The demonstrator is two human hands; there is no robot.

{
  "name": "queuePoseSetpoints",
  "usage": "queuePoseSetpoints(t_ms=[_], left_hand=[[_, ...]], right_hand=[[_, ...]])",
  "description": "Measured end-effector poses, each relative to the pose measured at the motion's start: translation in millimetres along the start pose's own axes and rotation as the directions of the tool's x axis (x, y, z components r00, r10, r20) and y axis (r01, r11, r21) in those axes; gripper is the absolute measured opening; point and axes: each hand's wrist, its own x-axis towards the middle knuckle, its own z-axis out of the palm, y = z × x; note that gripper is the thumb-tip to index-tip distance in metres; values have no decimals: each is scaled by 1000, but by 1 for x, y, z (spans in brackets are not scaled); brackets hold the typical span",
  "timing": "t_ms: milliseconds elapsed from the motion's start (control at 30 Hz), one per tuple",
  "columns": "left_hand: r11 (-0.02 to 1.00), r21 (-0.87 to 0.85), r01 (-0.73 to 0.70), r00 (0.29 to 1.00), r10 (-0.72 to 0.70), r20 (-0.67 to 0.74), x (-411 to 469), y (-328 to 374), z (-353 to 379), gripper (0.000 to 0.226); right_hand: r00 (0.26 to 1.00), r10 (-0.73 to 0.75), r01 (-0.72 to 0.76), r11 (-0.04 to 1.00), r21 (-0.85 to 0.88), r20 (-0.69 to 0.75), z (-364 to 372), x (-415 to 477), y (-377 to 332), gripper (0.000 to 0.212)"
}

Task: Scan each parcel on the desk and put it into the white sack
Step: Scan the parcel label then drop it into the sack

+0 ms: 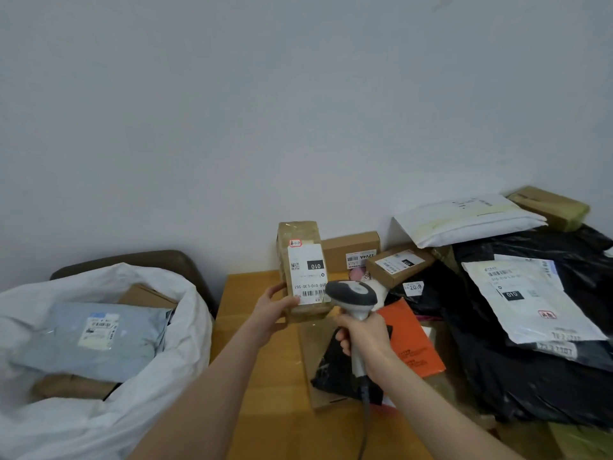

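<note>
My left hand (270, 312) grips the lower end of a brown taped box parcel (300, 237) and holds it upright above the wooden desk (245, 300), white label facing me. My right hand (363, 336) grips the handle of a grey and white barcode scanner (353, 293), whose head sits just right of the label's barcode. The white sack (172, 353) stands open at the left with a grey mailer (66, 336) and brown boxes inside.
More parcels crowd the desk's right side: small brown boxes (351, 249), a white mailer (464, 220), black bags (530, 383), a white labelled bag (530, 303), an orange envelope (411, 340). A flat cardboard parcel and black bag lie under the scanner. The scanner cable hangs toward me.
</note>
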Motion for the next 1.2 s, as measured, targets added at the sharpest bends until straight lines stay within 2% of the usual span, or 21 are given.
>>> queuePoseSetpoints(t_ms=[233, 1200], left_hand=[[999, -12, -47, 999, 46, -25, 11, -9, -8, 62], [995, 5, -100, 991, 100, -90, 9, -13, -15, 60]], right_hand=[[1000, -7, 7, 999, -45, 8, 12, -31, 16, 7], [999, 30, -30, 1000, 1, 23, 12, -48, 11, 14]])
